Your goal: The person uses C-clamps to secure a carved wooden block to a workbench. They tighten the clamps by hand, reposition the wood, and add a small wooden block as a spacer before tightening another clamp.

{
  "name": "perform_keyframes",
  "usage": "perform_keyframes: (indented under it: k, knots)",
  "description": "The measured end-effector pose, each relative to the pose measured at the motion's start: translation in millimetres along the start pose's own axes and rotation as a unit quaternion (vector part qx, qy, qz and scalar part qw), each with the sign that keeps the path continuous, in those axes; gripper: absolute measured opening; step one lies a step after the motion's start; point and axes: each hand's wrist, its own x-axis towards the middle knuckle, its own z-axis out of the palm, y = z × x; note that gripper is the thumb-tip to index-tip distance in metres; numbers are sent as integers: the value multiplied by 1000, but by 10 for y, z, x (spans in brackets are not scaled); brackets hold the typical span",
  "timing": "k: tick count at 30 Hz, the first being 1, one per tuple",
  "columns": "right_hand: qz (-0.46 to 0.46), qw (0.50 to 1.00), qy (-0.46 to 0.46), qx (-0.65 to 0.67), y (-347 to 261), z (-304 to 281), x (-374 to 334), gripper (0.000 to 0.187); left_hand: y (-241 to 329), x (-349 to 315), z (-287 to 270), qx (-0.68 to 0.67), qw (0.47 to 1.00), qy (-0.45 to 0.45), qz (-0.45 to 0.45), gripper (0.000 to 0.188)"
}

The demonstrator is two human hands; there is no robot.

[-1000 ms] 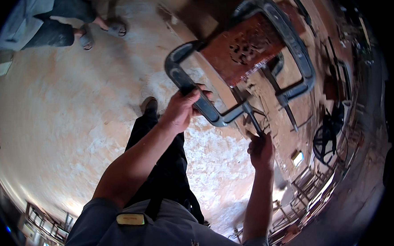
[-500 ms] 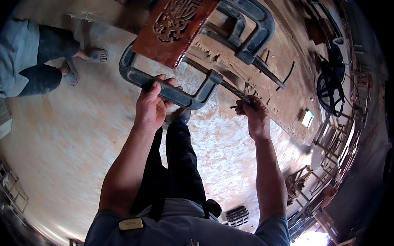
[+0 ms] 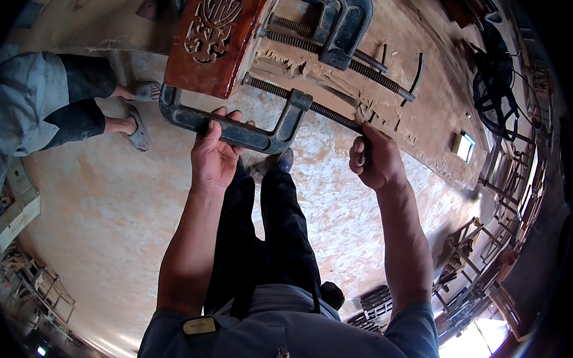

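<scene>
My left hand (image 3: pixel 218 155) is closed around the long bar of a dark metal C-clamp (image 3: pixel 258 136), thumb in front and fingertips over the far side. At the outer end of its threaded screw, my right hand (image 3: pixel 377 155) is wrapped round the handle end, which the fingers mostly hide. A glossy reddish-brown wooden panel (image 3: pixel 206 66) with a pierced carved pattern lies within the clamp's opening, its near edge above my left hand. The screw's tip is close to the panel's right side; contact I cannot tell. Farther off, a second large C-clamp (image 3: pixel 350 30) reaches over the work.
A wooden workbench (image 3: pixel 426 126) with splintered scraps extends to the right, bearing a thin curved rod (image 3: pixel 417 79) and a small bright-faced device (image 3: pixel 464 147). Black straps (image 3: pixel 495 97) lie at its far right. Another person's sandalled foot (image 3: pixel 140 129) stands on the floor at left.
My right hand has turned about the screw's end, its back now facing up. In the picture, the clamp and panel have shifted left and slightly up as my view moved.
</scene>
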Motion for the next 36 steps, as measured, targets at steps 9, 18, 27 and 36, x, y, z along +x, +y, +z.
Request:
perform_keyframes:
  k: [9,18,27,36]
  knots:
    - [-489,611,75,-617,222,-102,-150,53,9,-5,-3,0,1000,6,0,32]
    - [-380,781,168,-466,123,95,-14,19,9,3,-34,-13,1000,-3,-3,31]
    - [-166,920,160,-317,-103,148,164,32,-2,8,-65,-7,1000,-13,-8,35]
    - [-12,977,113,-180,-106,80,222,35,-24,-10,-81,-5,1000,12,-15,33]
